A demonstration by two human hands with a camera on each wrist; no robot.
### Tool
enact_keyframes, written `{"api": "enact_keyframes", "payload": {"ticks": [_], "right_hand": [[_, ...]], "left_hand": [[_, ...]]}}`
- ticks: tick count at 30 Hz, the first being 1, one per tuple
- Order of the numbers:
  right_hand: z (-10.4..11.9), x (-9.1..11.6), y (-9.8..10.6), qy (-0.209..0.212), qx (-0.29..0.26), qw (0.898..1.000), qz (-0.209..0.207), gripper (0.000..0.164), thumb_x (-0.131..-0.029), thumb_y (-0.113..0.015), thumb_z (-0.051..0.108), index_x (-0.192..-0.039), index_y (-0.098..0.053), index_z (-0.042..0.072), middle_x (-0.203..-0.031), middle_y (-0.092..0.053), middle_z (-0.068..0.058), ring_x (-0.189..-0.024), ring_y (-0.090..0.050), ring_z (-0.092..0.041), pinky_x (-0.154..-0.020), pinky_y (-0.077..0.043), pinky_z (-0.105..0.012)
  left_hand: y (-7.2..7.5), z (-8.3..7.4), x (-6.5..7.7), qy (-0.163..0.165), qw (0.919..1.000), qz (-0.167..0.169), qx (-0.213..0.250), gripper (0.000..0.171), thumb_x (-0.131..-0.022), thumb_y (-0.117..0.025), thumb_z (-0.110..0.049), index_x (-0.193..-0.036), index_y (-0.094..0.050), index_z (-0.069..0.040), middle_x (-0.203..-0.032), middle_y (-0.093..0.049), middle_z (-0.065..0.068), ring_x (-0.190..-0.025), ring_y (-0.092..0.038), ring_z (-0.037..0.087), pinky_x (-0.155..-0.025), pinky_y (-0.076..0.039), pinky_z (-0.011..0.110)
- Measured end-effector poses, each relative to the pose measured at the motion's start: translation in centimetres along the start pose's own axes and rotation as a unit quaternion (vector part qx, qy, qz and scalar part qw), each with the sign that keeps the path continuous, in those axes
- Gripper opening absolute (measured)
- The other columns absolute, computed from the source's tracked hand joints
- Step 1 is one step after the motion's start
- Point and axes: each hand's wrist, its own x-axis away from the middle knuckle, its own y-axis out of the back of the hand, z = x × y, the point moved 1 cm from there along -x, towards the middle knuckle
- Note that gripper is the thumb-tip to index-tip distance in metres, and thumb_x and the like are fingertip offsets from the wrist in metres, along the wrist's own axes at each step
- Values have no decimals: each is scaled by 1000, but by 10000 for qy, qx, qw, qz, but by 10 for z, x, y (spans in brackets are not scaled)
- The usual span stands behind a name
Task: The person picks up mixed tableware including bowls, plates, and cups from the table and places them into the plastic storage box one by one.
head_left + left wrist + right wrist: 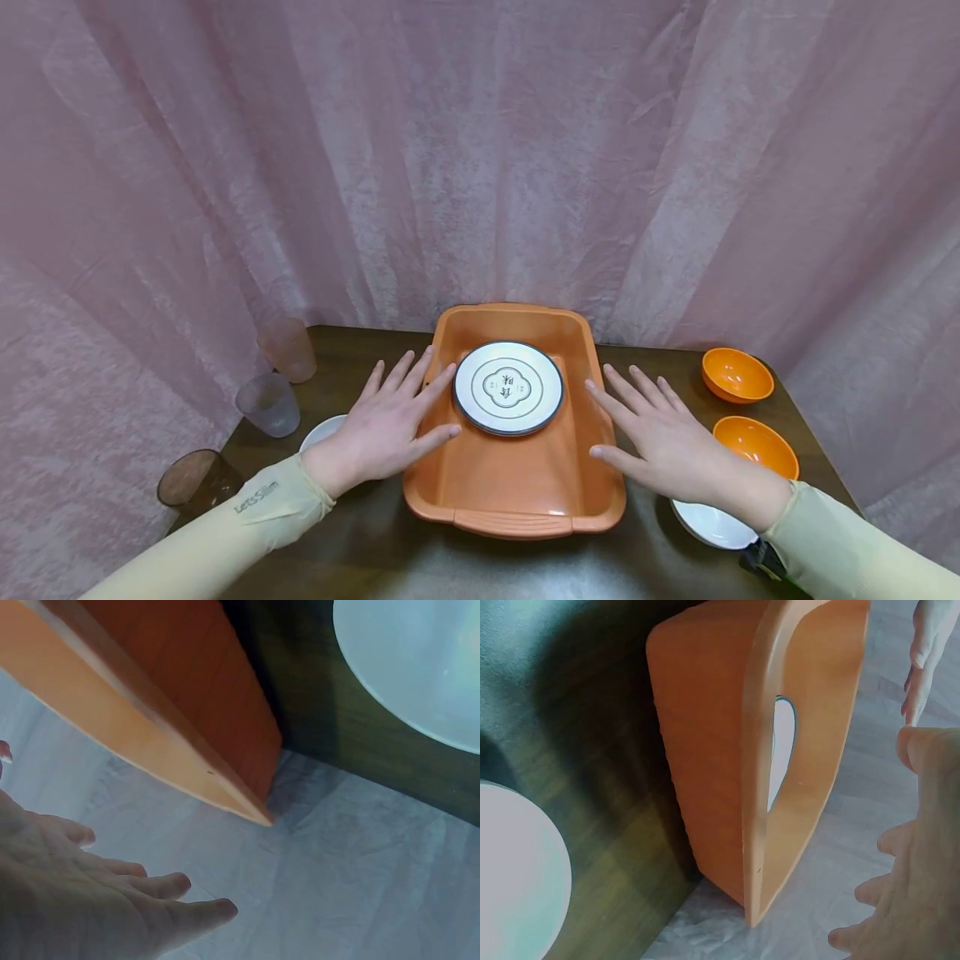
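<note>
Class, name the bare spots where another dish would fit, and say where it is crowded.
Free: the tub floor nearer than the plate; the table strip along the near edge. Crowded: the left edge with three cups, the right with orange bowls.

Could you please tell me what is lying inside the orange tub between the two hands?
Inside the orange tub lies one white plate with a dark rim and a printed centre, toward the far end. The floor nearer the person looks bare. Whatever is under the plate is covered.
</note>
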Motion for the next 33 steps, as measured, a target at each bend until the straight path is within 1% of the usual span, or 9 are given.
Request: {"api": "enact_keyframes", "payload": {"ticks": [5, 10, 16, 23, 28, 33], "right_hand": [[-2, 5, -3, 23, 13, 10000, -22, 80, -99, -50, 68, -163, -30, 25, -169, -19, -12, -152, -14, -46, -117, -12, -68], [-2, 7, -8, 71, 14, 9999, -82, 79, -99, -52, 66, -162, -33, 23, -168, -21, -12, -152, -15, -46, -117, -13, -68], [-1, 6, -12, 118, 43, 9999, -98, 80, -98, -51, 67, -161, -36, 21, -168, -22, -12, -153, -15, -43, -119, -13, -65], [1, 5, -12, 137, 30, 9999, -61, 80, -99, -50, 67, -162, -35, 19, -169, -20, -12, -154, -13, -41, -121, -9, -61], [-2, 7, -12, 131, 21, 9999, -99, 80, -99, -50, 67, -162, -35, 19, -169, -21, -12, -154, -13, -41, -121, -9, -61], [-8, 13, -10, -6, -144, 9998, -149, 79, -100, -52, 64, -162, -34, 19, -168, -21, -13, -154, -13, -42, -121, -8, -61]], "left_hand": [[-5, 0, 5, -23, 10000, -28, -34, 83, -97, -37, -76, -164, -26, -28, -171, -10, 7, -153, -19, 40, -117, -14, 68], [-8, 0, 8, -73, 9999, -77, -48, 84, -97, -35, -78, -163, -31, -26, -171, -13, 9, -152, -22, 41, -117, -15, 69], [-9, -2, 10, -101, 9999, -56, -55, 85, -97, -35, -78, -163, -32, -25, -171, -14, 9, -152, -22, 40, -117, -15, 69], [-10, -3, 11, -151, 9999, -18, -31, 83, -98, -37, -76, -163, -31, -25, -171, -13, 9, -152, -21, 40, -117, -15, 68], [-9, -8, 10, -301, 9995, 40, -85, 83, -98, -35, -76, -163, -31, -25, -170, -15, 10, -153, -19, 39, -118, -14, 67], [-8, -19, 8, -606, 9980, 154, -98, 82, -99, -33, -75, -164, -28, -25, -170, -11, 10, -154, -15, 37, -119, -13, 65]]}}
